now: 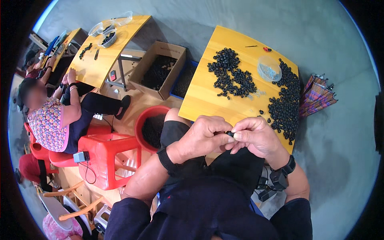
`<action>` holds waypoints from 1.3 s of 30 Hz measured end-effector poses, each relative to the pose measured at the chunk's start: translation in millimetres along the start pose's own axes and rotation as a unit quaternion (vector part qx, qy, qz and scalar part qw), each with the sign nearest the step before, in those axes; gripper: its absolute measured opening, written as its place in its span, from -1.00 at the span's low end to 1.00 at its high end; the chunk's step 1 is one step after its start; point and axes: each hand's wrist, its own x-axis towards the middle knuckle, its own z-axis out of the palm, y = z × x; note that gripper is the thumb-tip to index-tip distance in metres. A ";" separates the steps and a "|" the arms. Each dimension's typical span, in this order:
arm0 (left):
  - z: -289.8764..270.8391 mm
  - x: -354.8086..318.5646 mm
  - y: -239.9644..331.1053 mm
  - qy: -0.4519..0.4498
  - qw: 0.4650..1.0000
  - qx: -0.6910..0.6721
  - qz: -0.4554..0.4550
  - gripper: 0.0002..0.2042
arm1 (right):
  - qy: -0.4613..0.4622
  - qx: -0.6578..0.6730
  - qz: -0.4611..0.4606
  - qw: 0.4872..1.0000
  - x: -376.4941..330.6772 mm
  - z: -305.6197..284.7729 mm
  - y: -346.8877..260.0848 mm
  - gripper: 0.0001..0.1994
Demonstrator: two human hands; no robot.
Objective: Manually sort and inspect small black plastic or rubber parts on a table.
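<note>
A: What does the left hand [198, 134] have hold of?

B: A small black piece [230, 133]. Its thumb and forefinger are pinched together on it.

A: And the right hand [258, 138]?

B: Its thumb and forefinger are drawn tight at the other end of that same piece, so the fingers of both hands meet there. The piece is too small to make out in detail.

A: Where exactly is that?

B: In front of the person's body, by the near edge of the yellow worktop [196, 98].

A: What lies on that surface?

B: A heap of black parts [236, 82] on the left side and a spread of black parts [286, 108] along the right edge. Between them, towards the back, stands a clear bowl [263, 63] holding small silvery bits, with loose silvery bits [259, 93] in front of it.

A: Anything close by?

B: A red tub [139, 122] of dark contents sits on the floor to the left, near a cardboard box [149, 86]. A checked umbrella [320, 98] is just beside the right edge.
</note>
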 end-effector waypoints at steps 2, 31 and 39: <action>2.0 -1.9 1.5 0.008 1.000 -0.010 -0.006 -0.93 | 0.002 0.047 -0.001 0.999 -0.4 1.9 2.5 -0.89; -4.7 14.2 23.8 -0.012 0.993 -0.081 -0.087 -0.89 | -0.070 0.134 -0.008 0.988 6.1 -1.7 -15.6 -0.96; -6.4 7.9 27.2 -0.020 0.991 -0.116 -0.069 -0.89 | -0.081 0.123 0.015 0.989 7.4 6.7 -16.6 -0.85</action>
